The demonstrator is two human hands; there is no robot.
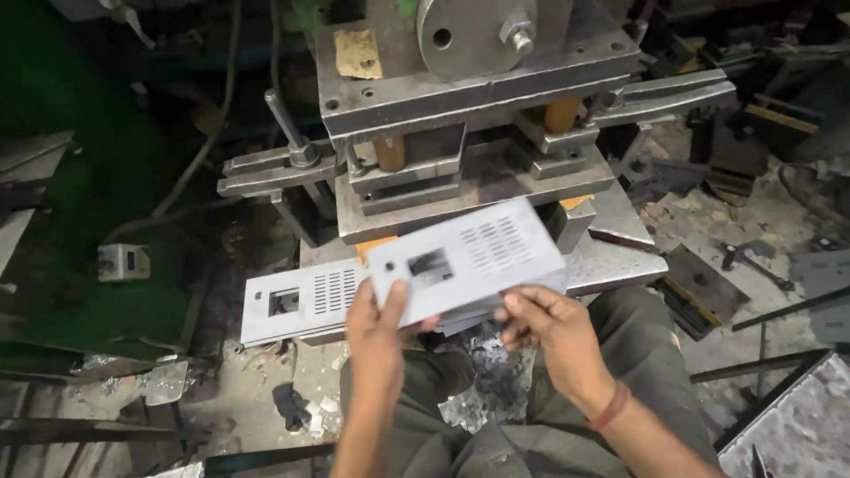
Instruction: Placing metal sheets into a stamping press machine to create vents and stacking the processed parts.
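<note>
A dim, cluttered workshop floor is lying around the hands, with a heavy steel press [478, 115] standing just beyond them. The left hand [376, 323] and right hand [544, 323] are pinching the near edge of a punched grey metal panel [465, 257], holding it above a similar panel [301, 301] lying to the left. Its thin cut edges could nick fingers if the hold is slipping.

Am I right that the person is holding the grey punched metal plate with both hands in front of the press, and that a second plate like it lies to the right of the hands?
Not quite. Both the left hand and right hand do hold the grey punched plate in front of the press, but the second plate lies to the left of the hands, not the right, as the head view shows.
</note>
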